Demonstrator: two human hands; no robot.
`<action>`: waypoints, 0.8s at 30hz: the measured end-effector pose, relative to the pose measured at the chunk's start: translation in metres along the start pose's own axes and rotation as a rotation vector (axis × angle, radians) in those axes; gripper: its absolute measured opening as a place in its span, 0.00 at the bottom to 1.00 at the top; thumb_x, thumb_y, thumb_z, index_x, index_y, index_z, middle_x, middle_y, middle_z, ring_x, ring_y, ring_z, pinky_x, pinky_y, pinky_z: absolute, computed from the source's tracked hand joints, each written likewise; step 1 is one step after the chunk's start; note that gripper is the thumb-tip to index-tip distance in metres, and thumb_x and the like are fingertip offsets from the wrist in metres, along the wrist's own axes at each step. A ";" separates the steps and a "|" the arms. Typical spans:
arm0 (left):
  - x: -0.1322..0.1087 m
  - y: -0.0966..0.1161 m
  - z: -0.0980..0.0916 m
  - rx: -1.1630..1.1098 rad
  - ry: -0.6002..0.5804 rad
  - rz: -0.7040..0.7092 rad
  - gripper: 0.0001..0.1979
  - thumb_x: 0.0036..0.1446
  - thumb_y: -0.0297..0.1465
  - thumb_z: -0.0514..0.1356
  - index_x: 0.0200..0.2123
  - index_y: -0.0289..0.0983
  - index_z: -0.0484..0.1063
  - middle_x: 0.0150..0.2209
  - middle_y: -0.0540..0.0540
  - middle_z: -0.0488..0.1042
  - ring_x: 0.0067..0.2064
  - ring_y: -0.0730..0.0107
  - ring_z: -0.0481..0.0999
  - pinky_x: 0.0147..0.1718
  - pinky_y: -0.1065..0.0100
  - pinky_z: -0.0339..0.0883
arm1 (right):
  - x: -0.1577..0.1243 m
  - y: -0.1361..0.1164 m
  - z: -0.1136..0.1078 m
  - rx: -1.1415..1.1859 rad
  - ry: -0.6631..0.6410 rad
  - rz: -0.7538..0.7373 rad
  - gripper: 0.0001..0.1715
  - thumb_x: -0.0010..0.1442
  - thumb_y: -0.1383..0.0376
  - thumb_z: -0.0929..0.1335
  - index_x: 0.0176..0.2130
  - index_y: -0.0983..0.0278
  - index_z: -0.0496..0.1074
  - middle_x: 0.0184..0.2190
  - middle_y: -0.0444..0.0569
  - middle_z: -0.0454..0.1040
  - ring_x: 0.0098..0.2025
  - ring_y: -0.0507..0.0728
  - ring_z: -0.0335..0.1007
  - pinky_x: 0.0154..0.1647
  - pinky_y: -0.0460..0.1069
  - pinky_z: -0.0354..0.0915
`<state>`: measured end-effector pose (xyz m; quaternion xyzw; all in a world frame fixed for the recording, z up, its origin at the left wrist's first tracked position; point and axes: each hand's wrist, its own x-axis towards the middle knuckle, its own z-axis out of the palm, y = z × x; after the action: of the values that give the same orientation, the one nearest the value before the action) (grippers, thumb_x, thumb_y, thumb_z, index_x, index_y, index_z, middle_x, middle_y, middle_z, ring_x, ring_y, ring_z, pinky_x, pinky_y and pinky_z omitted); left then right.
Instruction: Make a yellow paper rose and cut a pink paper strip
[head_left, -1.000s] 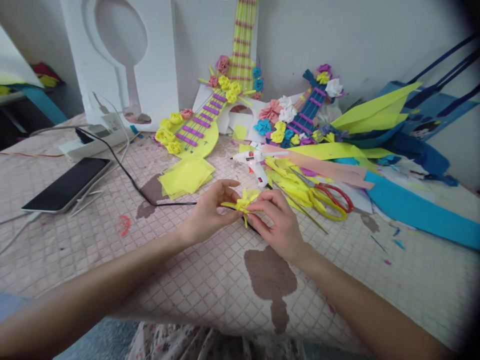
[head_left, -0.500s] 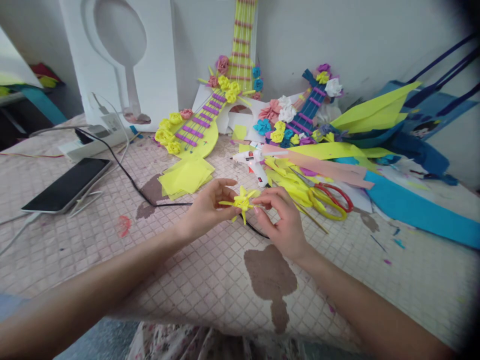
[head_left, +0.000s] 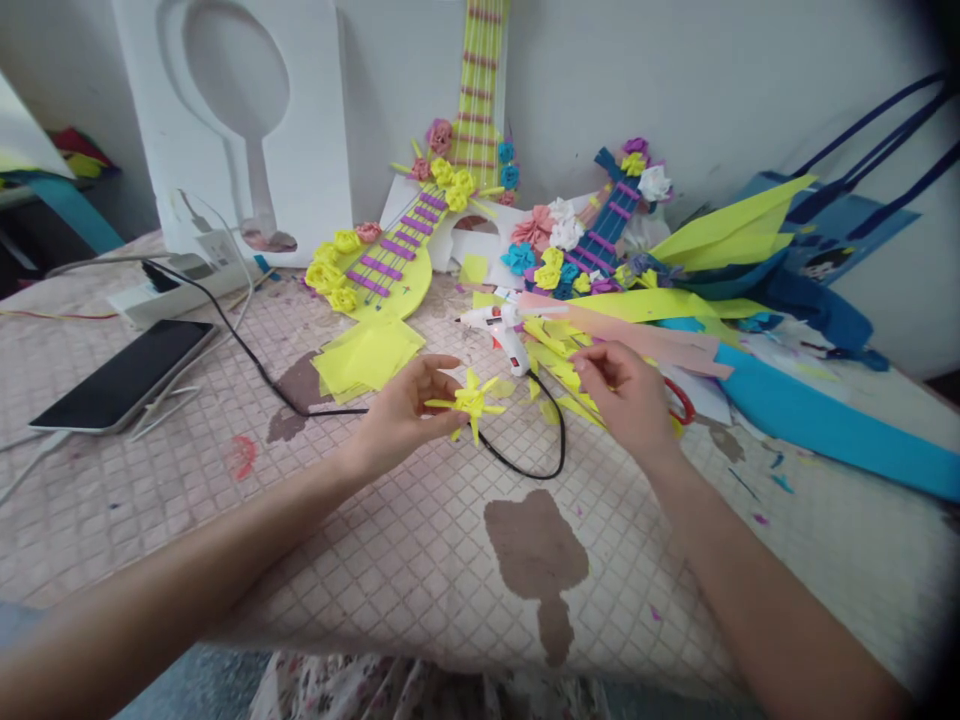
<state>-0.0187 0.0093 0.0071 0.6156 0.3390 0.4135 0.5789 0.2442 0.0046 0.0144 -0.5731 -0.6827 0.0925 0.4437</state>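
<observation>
My left hand (head_left: 401, 410) is closed on a small yellow paper flower (head_left: 472, 402) with pointed strips, pinching it just above the table. My right hand (head_left: 626, 395) is apart from the flower, off to its right, hovering over a heap of yellow paper strips (head_left: 559, 355) and the scissors (head_left: 681, 400) with red and yellow handles. Its fingers are loosely bent and nothing shows in them. A white glue gun (head_left: 504, 330) lies just beyond the flower, and its black cord (head_left: 544, 440) loops under my hands.
A stack of yellow paper squares (head_left: 367, 355) lies left of the glue gun. Two paper guitars, one yellow (head_left: 390, 265) and one blue (head_left: 604, 225), lean on the wall. A phone (head_left: 124, 375) and power strip (head_left: 172, 290) sit left. Blue foam sheets (head_left: 825, 430) cover the right.
My right hand has let go of the flower and moved right, over the yellow strips and scissors. My left hand still holds the flower in about the same place.
</observation>
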 end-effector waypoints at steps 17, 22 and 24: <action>-0.004 -0.003 0.005 -0.019 -0.045 -0.019 0.25 0.48 0.26 0.65 0.49 0.35 0.60 0.37 0.49 0.67 0.37 0.74 0.72 0.35 0.70 0.69 | 0.000 0.039 0.007 -0.716 -0.287 -0.021 0.04 0.55 0.67 0.64 0.28 0.62 0.66 0.31 0.49 0.73 0.33 0.57 0.68 0.27 0.49 0.54; -0.005 -0.003 0.003 -0.004 -0.075 -0.034 0.27 0.48 0.28 0.65 0.50 0.35 0.59 0.38 0.48 0.67 0.38 0.73 0.72 0.35 0.70 0.68 | 0.004 0.026 -0.009 -0.706 -0.261 0.063 0.04 0.54 0.65 0.64 0.27 0.61 0.65 0.26 0.47 0.72 0.28 0.56 0.67 0.26 0.49 0.52; -0.006 -0.003 0.003 0.006 -0.097 -0.045 0.27 0.49 0.28 0.65 0.51 0.35 0.59 0.39 0.48 0.67 0.38 0.73 0.71 0.35 0.70 0.68 | 0.007 0.020 -0.022 -0.617 -0.307 0.133 0.04 0.54 0.64 0.64 0.27 0.61 0.65 0.23 0.45 0.71 0.26 0.55 0.66 0.25 0.48 0.52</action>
<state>-0.0187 0.0033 0.0037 0.6289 0.3256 0.3690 0.6020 0.2743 0.0091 0.0183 -0.7029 -0.6985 -0.0045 0.1345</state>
